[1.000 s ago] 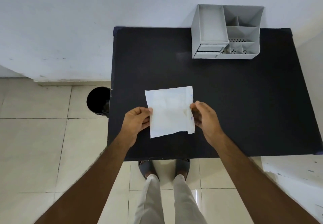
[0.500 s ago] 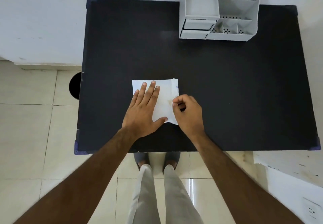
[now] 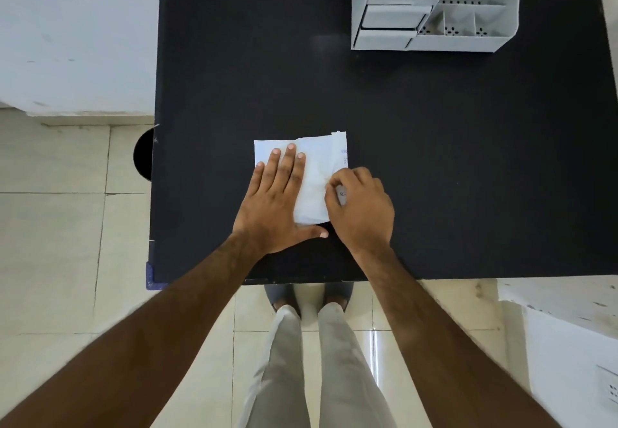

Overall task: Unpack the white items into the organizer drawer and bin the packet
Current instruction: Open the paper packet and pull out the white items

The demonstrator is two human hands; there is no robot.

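Pale trousers [image 3: 301, 367] and grey slippers [image 3: 279, 292] are showing at the bottom of the view, standing on glossy cream floor tiles [image 3: 60, 243] just in front of the table edge. Two bare forearms are reaching up from there over a black table [image 3: 468, 160].

Nearest the front edge, a white packet [image 3: 312, 177] is lying flat on the table top. The left hand [image 3: 274, 207] is lying open on the packet's left half, palm down, fingers spread and pointing away, the thumb stretching along the packet's near edge. The right hand [image 3: 363, 207] is curling closed over the packet's right edge, fingertips pinching the paper there; a small part of the packet with faint blue print is sticking out beyond the knuckles. How firmly it is gripping cannot be told.

To the left, beside the table and partly hidden under its edge, the dark round mouth of a bin [image 3: 143, 156] is sitting on the floor.

Farther back, well apart from the packet, a grey plastic organizer [image 3: 434, 41] is standing at the far right of the table. Its small drawer [image 3: 389, 19] is sitting in the left side, and open compartments with perforated floors are lying to the right. A white wall [image 3: 77, 26] is rising behind.
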